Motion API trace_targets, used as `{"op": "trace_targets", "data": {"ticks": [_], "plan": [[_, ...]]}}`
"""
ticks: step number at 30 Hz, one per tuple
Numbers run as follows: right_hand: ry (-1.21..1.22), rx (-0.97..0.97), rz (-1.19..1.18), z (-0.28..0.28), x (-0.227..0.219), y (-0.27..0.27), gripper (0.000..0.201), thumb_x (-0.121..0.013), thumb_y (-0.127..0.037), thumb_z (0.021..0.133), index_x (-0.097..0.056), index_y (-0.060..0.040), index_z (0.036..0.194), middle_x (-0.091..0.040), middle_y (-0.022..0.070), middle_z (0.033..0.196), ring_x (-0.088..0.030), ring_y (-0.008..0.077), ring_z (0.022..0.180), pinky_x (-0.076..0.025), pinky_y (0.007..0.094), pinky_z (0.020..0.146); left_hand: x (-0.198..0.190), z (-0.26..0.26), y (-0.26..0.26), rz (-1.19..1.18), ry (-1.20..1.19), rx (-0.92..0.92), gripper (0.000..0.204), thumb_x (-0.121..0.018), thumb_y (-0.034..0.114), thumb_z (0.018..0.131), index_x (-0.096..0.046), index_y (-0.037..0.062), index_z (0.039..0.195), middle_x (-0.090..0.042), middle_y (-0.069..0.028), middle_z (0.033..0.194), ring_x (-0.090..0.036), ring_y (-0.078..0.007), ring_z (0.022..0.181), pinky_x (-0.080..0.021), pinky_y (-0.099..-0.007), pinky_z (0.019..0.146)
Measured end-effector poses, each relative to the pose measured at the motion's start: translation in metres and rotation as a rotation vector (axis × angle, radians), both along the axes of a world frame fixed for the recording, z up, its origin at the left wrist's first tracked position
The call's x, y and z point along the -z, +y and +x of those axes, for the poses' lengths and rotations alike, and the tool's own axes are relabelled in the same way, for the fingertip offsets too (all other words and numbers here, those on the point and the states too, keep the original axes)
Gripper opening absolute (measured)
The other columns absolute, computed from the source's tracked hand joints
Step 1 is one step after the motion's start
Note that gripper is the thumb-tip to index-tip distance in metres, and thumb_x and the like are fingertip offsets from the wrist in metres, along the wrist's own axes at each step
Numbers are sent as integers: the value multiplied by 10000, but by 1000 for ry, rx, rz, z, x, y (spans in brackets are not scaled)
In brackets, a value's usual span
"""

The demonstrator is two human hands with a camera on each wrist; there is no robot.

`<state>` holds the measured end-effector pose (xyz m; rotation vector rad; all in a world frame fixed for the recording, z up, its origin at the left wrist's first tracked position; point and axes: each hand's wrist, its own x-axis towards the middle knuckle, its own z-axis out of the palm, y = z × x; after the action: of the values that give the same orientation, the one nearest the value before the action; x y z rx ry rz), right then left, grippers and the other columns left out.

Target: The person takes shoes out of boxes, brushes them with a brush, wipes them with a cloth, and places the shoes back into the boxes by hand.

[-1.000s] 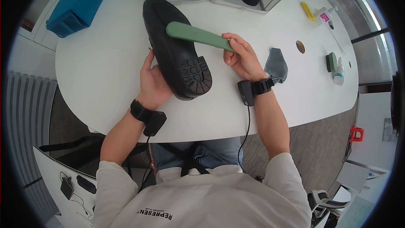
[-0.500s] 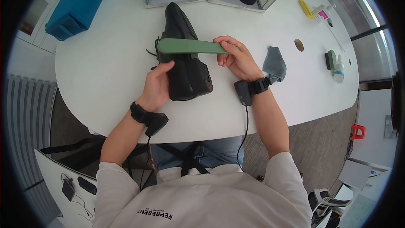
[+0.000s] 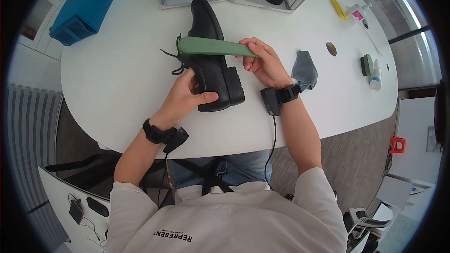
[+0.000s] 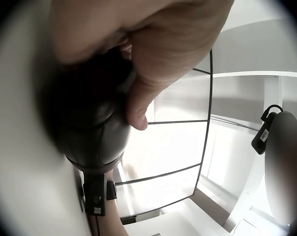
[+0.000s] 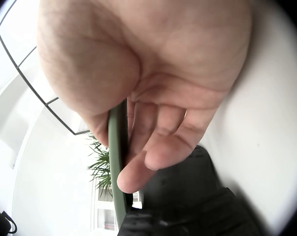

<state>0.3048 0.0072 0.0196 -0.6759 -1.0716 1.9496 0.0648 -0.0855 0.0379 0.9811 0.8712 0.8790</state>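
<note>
A black lace-up shoe is tipped on its side, toe pointing away and sole turned right. My left hand grips it at the heel end, thumb on the outside of the heel and the other fingers toward the opening. In the left wrist view, that thumb presses on the shoe's dark leather. My right hand pinches one end of a long green shoe brush, which lies across the middle of the shoe. Its underside is hidden from above. Loose laces stick out to the left.
Two open boxes with black shoes stand at the back. A blue case lies far left. On the right are a grey cloth, a smaller green brush, a white bottle, a pink-labelled bottle and a yellow tool.
The shoe has rolled from showing its sole to lying on its side, sole to the right. My left hand has shifted its hold at the heel. The brush stays across the shoe.
</note>
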Motion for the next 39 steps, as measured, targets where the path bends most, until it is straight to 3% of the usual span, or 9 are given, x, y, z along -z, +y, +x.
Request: {"op": "trace_targets", "data": {"ticks": [6, 9, 11, 14, 18, 21, 23, 29, 39], "plan": [[13, 36, -23, 0, 6, 3, 251, -510, -217, 971, -566, -14, 1107, -648, 102, 880, -561, 109, 640, -457, 221, 597, 12, 1, 0, 59, -102, -61, 559, -696, 69, 838, -408, 17, 1314, -524, -65, 1250, -504, -163, 1157, -385, -308, 1010], [36, 56, -22, -1, 4, 3, 232, -509, -202, 971, -568, -23, 1106, -647, 92, 870, -558, 103, 636, -457, 217, 597, 18, -5, 7, -40, -373, -127, 441, -571, 103, 926, -408, 20, 1327, -521, -68, 1282, -506, -175, 1170, -374, -329, 1030], [-2, 78, -28, -4, 2, 1, 214, -514, -188, 970, -574, -27, 1097, -646, 85, 852, -537, 90, 605, -434, 205, 566, 21, -15, 10, -302, -766, -206, 374, -456, 179, 980, -433, 15, 1315, -517, -87, 1316, -508, -211, 1192, -362, -368, 1056], [0, 28, -40, -2, 4, 2, 204, -518, -171, 965, -581, -22, 1088, -624, 60, 790, -498, 79, 566, -395, 196, 528, 28, -30, 11, -301, -943, -166, 372, -397, 228, 996, -465, 17, 1295, -519, -108, 1324, -496, -244, 1216, -355, -397, 1068], [41, 73, -76, 1, 8, 2, 193, -518, -144, 957, -590, -15, 1081, -585, 32, 724, -456, 74, 536, -357, 194, 499, 38, -31, 10, -302, -961, -125, 370, -381, 245, 1002, -487, 12, 1270, -533, -112, 1311, -490, -249, 1225, -351, -399, 1071], [38, 127, -78, 3, 2, 5, 194, -509, -122, 950, -592, -1, 1077, -557, 17, 697, -441, 75, 538, -355, 195, 508, 30, -28, 15, -368, -923, -216, 359, -386, 258, 1004, -511, 22, 1243, -548, -97, 1296, -501, -246, 1213, -360, -389, 1063], [61, 196, -96, 7, 2, 5, 205, -493, -113, 945, -590, 21, 1066, -556, 23, 696, -447, 85, 552, -369, 203, 529, 22, -27, 13, -403, -858, -437, 358, -442, 329, 986, -553, 68, 1204, -572, -65, 1263, -529, -232, 1180, -399, -368, 1028], [112, 373, -148, 16, 7, 14, 205, -459, -96, 920, -585, 37, 1011, -500, 15, 657, -416, 106, 547, -363, 245, 544, 21, -32, 18, -411, -850, -572, 394, -550, 461, 915, -595, 138, 1135, -606, -11, 1176, -572, -180, 1098, -471, -333, 921], [263, 298, -13, 34, 11, 18, 120, -452, -83, 873, -560, -31, 879, -390, -12, 571, -342, 98, 547, -280, 246, 533, 18, -32, 15, -441, -861, -582, 291, -519, 318, 925, -586, 120, 1129, -609, -12, 1153, -579, -178, 1077, -479, -313, 867]]}}
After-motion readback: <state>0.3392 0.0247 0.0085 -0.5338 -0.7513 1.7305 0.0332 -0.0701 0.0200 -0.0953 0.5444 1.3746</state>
